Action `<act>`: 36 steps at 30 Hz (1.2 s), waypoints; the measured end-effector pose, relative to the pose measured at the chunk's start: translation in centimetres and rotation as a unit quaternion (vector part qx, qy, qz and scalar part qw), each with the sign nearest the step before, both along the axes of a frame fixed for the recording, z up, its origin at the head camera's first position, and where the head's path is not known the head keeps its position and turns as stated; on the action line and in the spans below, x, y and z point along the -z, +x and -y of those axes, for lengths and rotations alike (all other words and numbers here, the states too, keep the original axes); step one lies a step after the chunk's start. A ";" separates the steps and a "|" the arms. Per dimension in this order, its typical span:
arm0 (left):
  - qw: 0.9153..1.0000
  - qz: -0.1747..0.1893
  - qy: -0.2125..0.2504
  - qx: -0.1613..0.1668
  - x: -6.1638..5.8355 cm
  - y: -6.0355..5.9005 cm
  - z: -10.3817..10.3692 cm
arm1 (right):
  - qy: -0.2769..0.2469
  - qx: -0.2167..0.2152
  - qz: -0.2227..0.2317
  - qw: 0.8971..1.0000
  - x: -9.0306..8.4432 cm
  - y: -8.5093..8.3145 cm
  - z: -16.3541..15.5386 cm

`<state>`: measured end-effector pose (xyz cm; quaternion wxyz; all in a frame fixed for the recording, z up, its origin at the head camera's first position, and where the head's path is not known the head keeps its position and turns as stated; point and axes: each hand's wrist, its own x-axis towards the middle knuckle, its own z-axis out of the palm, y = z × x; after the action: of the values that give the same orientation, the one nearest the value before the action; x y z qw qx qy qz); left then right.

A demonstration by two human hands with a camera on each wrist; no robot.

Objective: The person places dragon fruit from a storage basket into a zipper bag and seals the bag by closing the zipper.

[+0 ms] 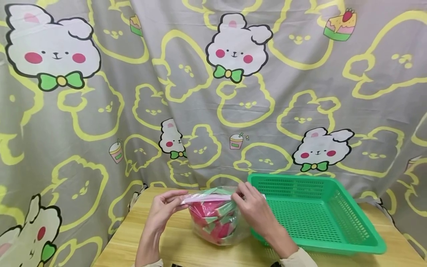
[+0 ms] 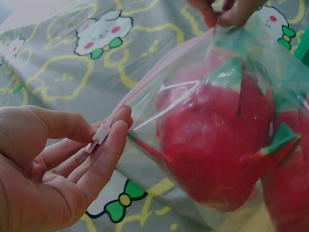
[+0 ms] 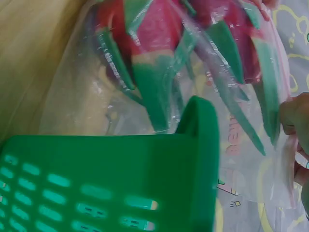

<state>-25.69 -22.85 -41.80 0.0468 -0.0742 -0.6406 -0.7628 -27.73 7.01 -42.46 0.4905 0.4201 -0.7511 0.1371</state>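
Note:
A clear slider bag (image 1: pixel 242 230) stands on the table in the middle of the head view, bulging with red dragon fruits (image 2: pixel 212 145) that have green-tipped scales. My left hand (image 1: pixel 161 209) pinches the left end of its pinkish zip edge (image 1: pixel 207 199). In the left wrist view, the white slider (image 2: pixel 100 134) sits between thumb and fingers at that end. Farther along the same edge, my right hand (image 1: pixel 254 209) grips the bag's top toward its right end. The right wrist view shows only part of that hand's fingers (image 3: pixel 297 116), at the frame's edge.
Right of the bag is a green plastic basket (image 1: pixel 300 243) with slotted walls, its near-left rim close against the bag. Both rest on a wooden table (image 1: pixel 176 248). A grey curtain (image 1: pixel 200 107) with rabbit prints hangs behind and at the sides.

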 end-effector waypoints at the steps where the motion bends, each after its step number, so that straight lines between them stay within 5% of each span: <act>1: 1.000 -0.002 -0.004 -0.001 -0.1 0.0 0.1 | -0.006 -0.005 -0.011 1.000 0.1 0.0 0.1; 5: 1.000 -0.006 -0.011 0.019 -0.1 0.2 0.6 | -0.026 -0.013 -0.026 0.999 0.5 -0.2 0.4; 13: 0.994 0.021 0.024 0.102 0.3 0.0 0.8 | -0.003 0.005 0.024 1.000 1.7 0.0 -0.2; 21: 0.993 0.019 0.025 0.116 0.2 0.1 1.2 | -0.005 -0.029 0.017 0.999 1.6 0.3 -0.6; 29: 0.989 0.016 0.018 0.145 0.1 0.2 1.1 | -0.031 0.025 0.074 0.996 0.7 2.4 -0.2; 33: 0.990 0.016 0.013 0.138 0.0 0.2 1.2 | -0.126 -0.005 0.145 0.981 0.0 4.9 2.0; 36: 0.990 0.014 0.007 0.137 -0.2 0.2 1.2 | -0.217 -0.072 0.241 0.943 0.1 6.7 4.4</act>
<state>-25.52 -24.10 -41.62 -0.0666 -0.1507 -0.6196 -0.7674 -21.07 2.59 -42.56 0.3629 0.3110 -0.7664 0.4291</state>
